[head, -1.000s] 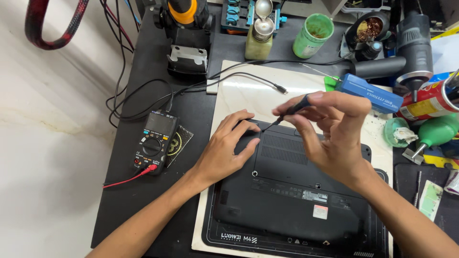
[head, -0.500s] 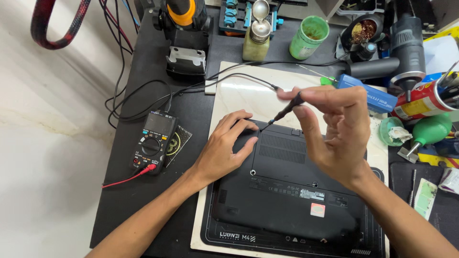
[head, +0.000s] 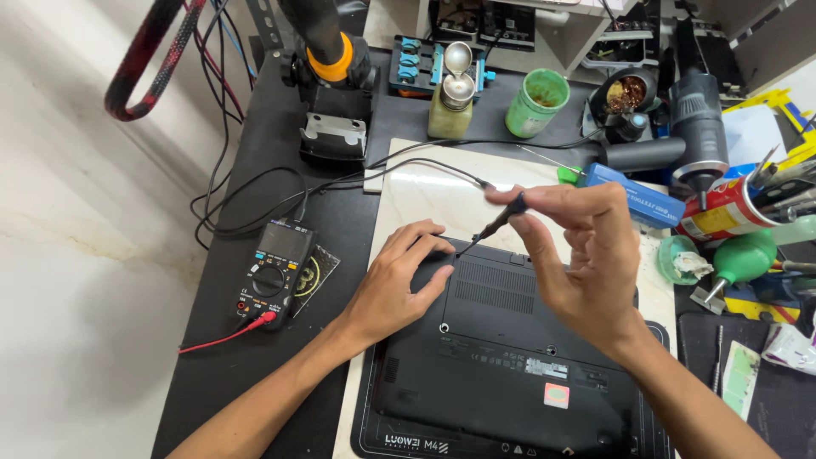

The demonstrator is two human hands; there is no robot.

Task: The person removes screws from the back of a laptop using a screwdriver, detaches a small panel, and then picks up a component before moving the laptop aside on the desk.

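A black laptop [head: 510, 348] lies bottom-up on a black work mat [head: 374, 425]. My left hand [head: 395, 285] rests flat on the laptop's upper left corner, fingers spread. My right hand [head: 586, 255] hovers above the laptop and pinches a thin black probe [head: 497, 223] with a cable; its tip points down-left toward the laptop's top edge, close to my left fingertips. A black multimeter [head: 274, 272] with a red lead sits to the left on the dark desk.
A pale marble slab [head: 433, 195] lies under the mat. Behind it stand a soldering tool in its holder [head: 331, 59], a glass dispenser bottle [head: 450, 98], a green cup [head: 535, 102], a blue box [head: 642, 197], a red can [head: 718, 217] and a green blower [head: 739, 259]. Cables trail left.
My right hand with the probe has shifted slightly up and right. The view has moved a little. My left hand stays on the laptop.
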